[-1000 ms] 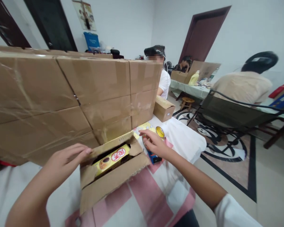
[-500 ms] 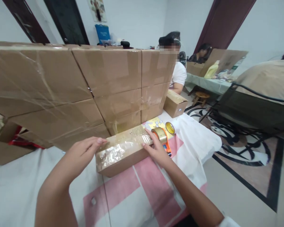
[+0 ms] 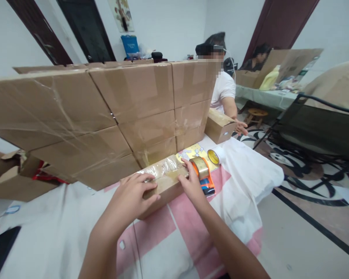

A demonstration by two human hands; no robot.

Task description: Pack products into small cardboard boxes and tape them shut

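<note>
A long cardboard box (image 3: pixel 165 185) with shiny clear tape along its top lies on the cloth-covered table. Over its near left end rests my left hand (image 3: pixel 138 192), fingers spread across the top and side. My right hand (image 3: pixel 190 180) lies at the right end, its fingers apart on the top and near edge. Just beyond it is an orange tape dispenser (image 3: pixel 211 181) with a brown roll. A loose tape roll (image 3: pixel 213 156) sits farther right, beside a yellow patterned sheet (image 3: pixel 196 149).
Stacked, taped boxes (image 3: pixel 133 93) stand behind the box. Another carton (image 3: pixel 219 128) is at the back right, near a person in a white shirt (image 3: pixel 223 89). An open carton (image 3: pixel 14 178) is at the left; a dark chair (image 3: pixel 322 131) stands right.
My left hand has moved right, from the box's left end onto its top. The view has shifted slightly. The person in white now has a hand extended beside the carton.
</note>
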